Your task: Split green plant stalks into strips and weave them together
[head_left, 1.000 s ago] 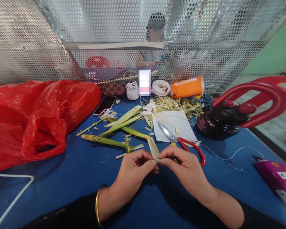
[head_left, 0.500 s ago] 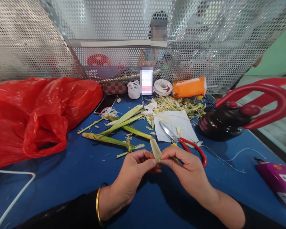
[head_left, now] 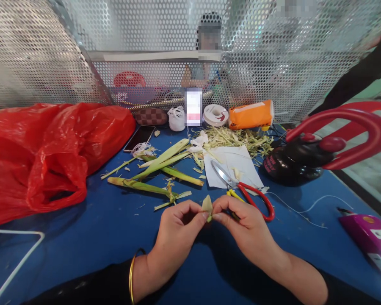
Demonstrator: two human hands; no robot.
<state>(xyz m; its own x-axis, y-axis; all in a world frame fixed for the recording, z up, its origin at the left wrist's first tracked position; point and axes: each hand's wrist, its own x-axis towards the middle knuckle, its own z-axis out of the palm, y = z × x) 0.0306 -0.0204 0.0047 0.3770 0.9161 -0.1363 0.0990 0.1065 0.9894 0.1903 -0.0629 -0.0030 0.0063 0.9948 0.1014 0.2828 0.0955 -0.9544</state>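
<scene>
Pale green and folded to a short point, the leaf piece (head_left: 207, 204) sits at the centre of the blue counter (head_left: 114, 237), clamped between the fingers of the left hand (head_left: 178, 231) on one side and those of the right hand (head_left: 250, 231) on the other. From the hands, red-handled scissors (head_left: 255, 195) lie just beside them at one o'clock, their blades over white paper (head_left: 220, 159), and green stalks (head_left: 139, 185) lie crossed at ten to eleven. Farther out are a red plastic bag (head_left: 60, 156) at ten, a black jug (head_left: 295, 165) at two and a purple packet (head_left: 365, 237) past three.
</scene>
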